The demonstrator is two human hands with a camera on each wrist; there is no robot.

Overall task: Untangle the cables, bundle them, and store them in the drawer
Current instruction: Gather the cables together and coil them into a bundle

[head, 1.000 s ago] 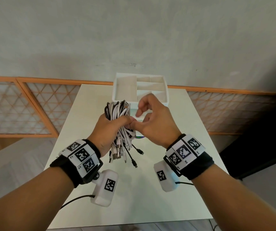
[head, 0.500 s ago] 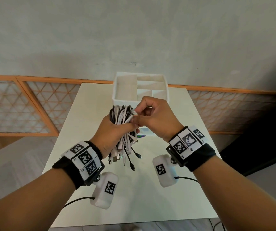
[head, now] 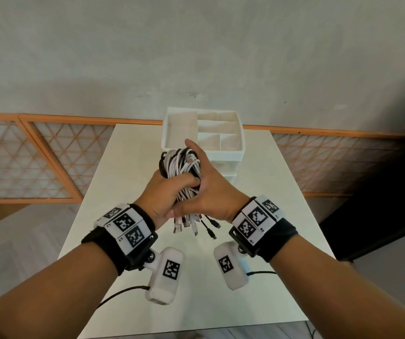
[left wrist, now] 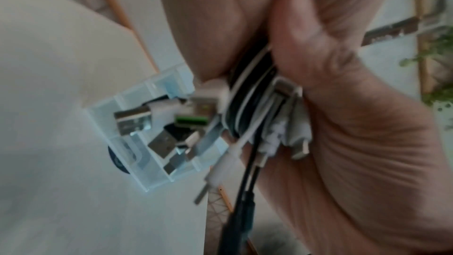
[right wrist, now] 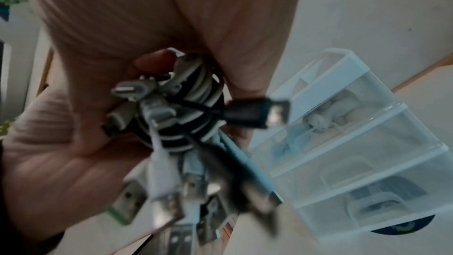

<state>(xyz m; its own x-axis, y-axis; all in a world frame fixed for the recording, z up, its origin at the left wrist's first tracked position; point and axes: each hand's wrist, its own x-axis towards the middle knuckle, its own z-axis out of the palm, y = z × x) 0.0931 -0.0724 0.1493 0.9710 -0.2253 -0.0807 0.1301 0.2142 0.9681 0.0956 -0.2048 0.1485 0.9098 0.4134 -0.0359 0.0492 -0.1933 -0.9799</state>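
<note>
A bundle of white and black cables [head: 180,165] is held upright above the white table [head: 128,152], its plug ends [head: 191,225] hanging below both hands. My left hand [head: 171,190] grips the bundle's middle from the left. My right hand [head: 205,178] wraps around its right and far side, with the thumb across the lower front. The right wrist view shows the coiled bundle [right wrist: 188,108] and blurred USB plugs [right wrist: 171,201] close up. A white drawer unit [head: 224,156] with a divided top tray stands just behind the bundle. All its drawers [right wrist: 363,164] look closed.
The table is narrow, with a grey wall and orange lattice panels [head: 50,157] behind it. Through the unit's translucent top drawer I see white cable [right wrist: 318,121]. A dark round object [right wrist: 402,228] lies at the unit's base. Black leads [head: 121,293] trail from the wrist cameras.
My right hand has left the plug it pinched at the bundle's top and now wraps around the bundle. Both hands and the bundle sit slightly closer together.
</note>
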